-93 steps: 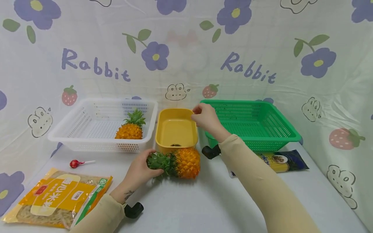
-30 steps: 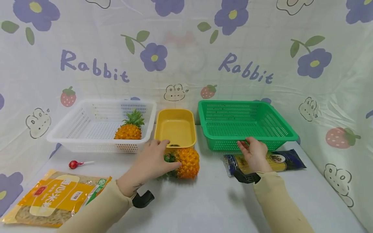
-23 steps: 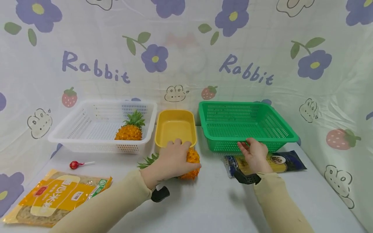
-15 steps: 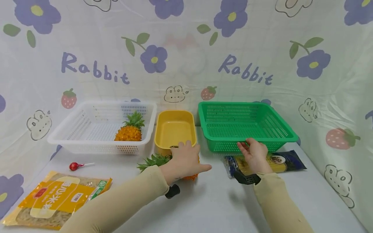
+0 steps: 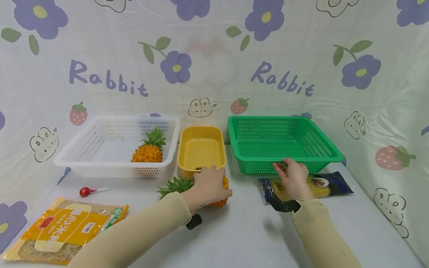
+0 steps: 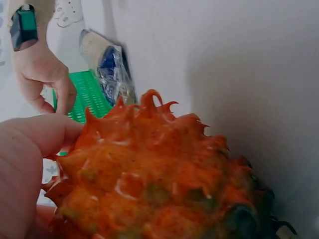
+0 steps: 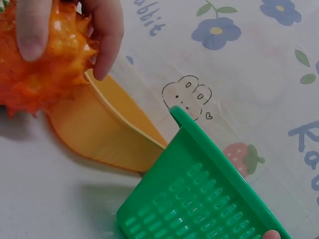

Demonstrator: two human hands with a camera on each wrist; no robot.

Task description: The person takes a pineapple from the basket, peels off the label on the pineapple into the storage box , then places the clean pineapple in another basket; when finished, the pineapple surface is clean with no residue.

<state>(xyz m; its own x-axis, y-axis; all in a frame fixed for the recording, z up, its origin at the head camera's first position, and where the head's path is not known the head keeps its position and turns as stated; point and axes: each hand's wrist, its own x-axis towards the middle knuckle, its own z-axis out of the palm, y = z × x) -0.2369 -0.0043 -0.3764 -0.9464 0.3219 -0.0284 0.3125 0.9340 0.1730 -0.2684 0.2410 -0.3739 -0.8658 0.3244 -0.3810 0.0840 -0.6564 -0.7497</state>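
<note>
My left hand [image 5: 209, 188] grips an orange spiky pineapple [image 6: 149, 184] from above. The fruit lies on its side on the table, its green leaves [image 5: 175, 185] pointing left, just in front of a yellow tub [image 5: 185, 170]. In the left wrist view its spiky body fills the lower middle, with my thumb and fingers along one side. My right hand [image 5: 293, 178] holds the front rim of the green basket [image 5: 259, 165]; a fingertip [image 7: 271, 234] shows at that rim in the right wrist view. Under this hand lies a pack of spaghetti [image 5: 323, 190], partly hidden.
A white basket [image 5: 100, 167] at the back left holds another pineapple [image 5: 148, 153]. In front of it are a red lollipop [image 5: 85, 191] and an orange bag of noodles [image 5: 67, 230]. A patterned cloth [image 5: 214, 74] hangs behind the containers.
My left hand moved right from the pineapple's leaves to its body and closed round it. My right hand went from the yellow tub to the green basket's front rim, then stayed there.
</note>
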